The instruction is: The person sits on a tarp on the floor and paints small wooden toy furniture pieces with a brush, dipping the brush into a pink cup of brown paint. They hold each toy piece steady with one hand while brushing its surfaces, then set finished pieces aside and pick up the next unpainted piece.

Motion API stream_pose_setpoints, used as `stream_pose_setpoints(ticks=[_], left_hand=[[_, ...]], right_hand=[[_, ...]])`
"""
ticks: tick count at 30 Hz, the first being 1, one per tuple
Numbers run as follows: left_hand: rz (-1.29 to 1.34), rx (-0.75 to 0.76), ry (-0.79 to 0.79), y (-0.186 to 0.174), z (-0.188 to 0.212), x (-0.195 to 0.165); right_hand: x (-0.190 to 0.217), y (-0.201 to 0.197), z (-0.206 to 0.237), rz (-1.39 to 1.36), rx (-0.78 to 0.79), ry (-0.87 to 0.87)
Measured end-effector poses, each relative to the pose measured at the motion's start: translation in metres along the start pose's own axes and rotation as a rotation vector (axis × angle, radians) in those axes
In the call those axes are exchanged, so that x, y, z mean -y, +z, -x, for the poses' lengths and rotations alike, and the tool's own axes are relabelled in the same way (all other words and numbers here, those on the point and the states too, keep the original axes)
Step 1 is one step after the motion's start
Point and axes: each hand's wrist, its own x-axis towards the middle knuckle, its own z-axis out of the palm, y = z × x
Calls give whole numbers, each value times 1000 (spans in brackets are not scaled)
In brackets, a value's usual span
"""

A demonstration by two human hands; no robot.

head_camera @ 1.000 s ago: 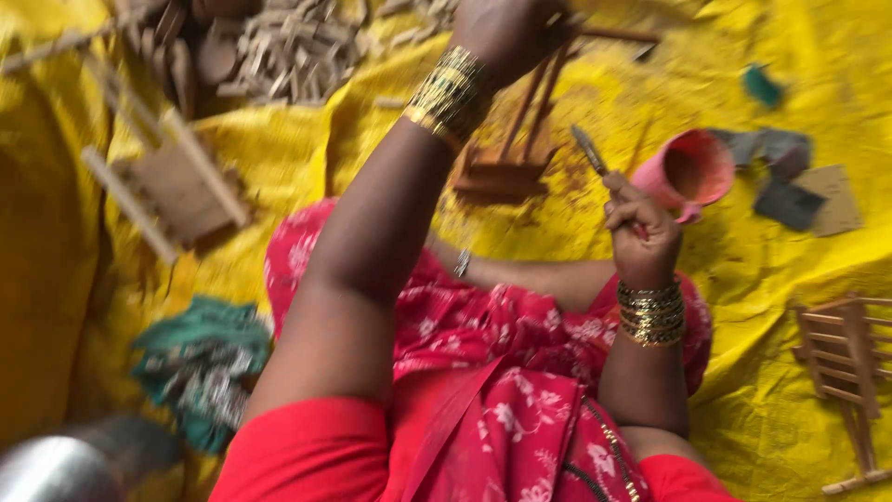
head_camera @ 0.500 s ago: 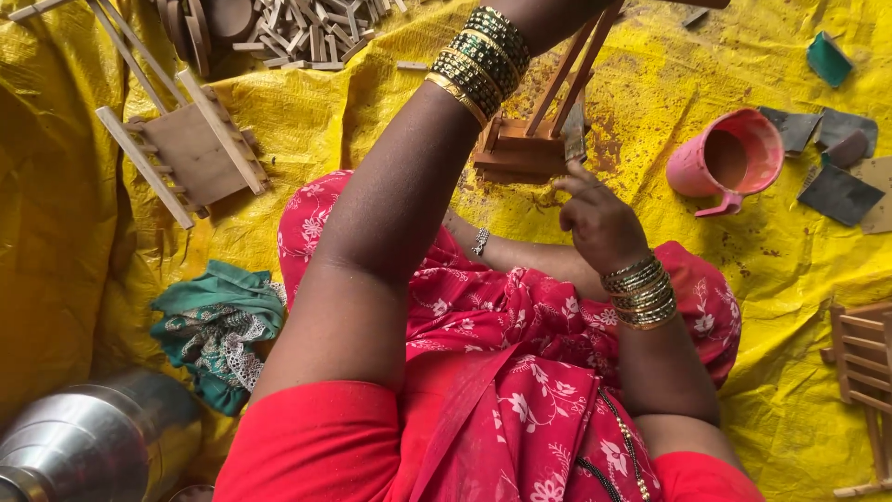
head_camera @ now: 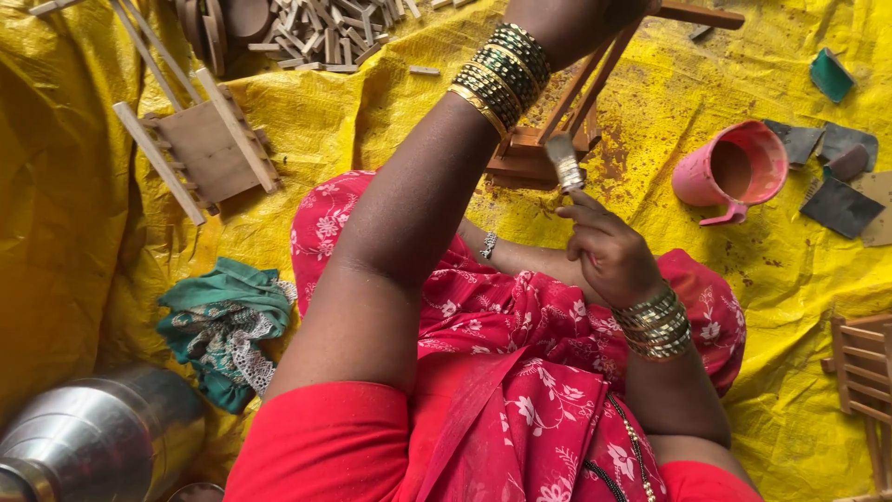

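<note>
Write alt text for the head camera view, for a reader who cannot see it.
A person seated on a yellow tarp holds a small wooden chair frame up with the left hand while the right hand holds a paintbrush to it. A pink mug, a green cloth and unpainted wooden pieces lie around.

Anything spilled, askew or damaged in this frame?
Yes: reddish-brown stains mark the yellow sheet beside the stained wooden chair frame, near the brush in the right hand. An unpainted frame lies tipped over. Nothing looks broken.
</note>
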Motion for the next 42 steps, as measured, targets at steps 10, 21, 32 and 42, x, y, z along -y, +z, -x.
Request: stream_pose_setpoints(ticks=[10,21,32,42], left_hand=[[13,-20,37,-16,3,-10],[20,-11,3,-10,4,-11],[41,-10,26,1,3,-4],[71,-42,55,8,4,1]], right_hand=[[23,-3,-14,491,197,-131],[-3,34,-19,646,250,-170],[24,-21,5,187,4,-5],[-3,11,-7,122,-150,10]])
